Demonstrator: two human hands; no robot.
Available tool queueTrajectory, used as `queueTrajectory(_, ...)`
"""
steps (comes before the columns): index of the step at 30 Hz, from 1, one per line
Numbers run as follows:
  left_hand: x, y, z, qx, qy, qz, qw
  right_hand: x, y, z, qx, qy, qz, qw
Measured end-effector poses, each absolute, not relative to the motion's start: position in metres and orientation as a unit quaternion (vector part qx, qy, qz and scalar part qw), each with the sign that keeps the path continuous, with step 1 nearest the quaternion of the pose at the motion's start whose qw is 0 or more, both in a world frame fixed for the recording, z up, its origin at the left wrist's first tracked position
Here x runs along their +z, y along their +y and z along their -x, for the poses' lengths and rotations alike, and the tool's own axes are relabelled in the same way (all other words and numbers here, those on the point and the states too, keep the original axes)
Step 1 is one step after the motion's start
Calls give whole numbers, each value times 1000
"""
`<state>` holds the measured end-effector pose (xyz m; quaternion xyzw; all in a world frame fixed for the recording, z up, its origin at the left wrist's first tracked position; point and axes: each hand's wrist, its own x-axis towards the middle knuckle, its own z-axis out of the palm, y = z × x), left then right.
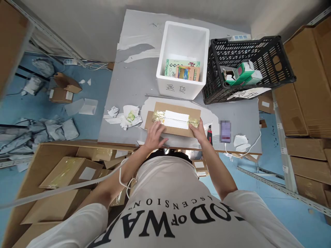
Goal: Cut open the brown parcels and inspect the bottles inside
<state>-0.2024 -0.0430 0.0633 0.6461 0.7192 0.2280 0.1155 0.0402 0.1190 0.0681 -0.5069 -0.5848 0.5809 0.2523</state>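
Head view.
Box (176, 119), one, taped and labelled: on the bench (124, 88), just in from the middle of the near edge; long axis roughly along that edge, right end slanting slightly towards it.
Right hand (198, 132): grip closed on the box's right end.
Left hand (154, 135): grip loose, fingers resting on the near left part, thumb apart.
Box lies ahead of and between both hands; both touch it, neither nearer.
Cutter (209, 135): just right of the right hand, by the near edge.
Phone (225, 131): towards the near right corner.
Bin (191, 90): beyond the box, towards the far edge.
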Motion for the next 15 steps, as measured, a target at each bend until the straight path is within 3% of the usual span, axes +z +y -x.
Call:
queueTrajectory(4, 52, -48, 284, 264, 860, -431, 71, 73, 115, -34, 575, -576, 522, 258)
queueTrajectory(10, 23, -18, 395, 74, 929, -297, 206, 84, 110, -34, 565, -575, 531, 261)
queueTrajectory(15, -8, -10, 415, 25, 932, -234, 274, 90, 106, -29, 564, -559, 550, 257)
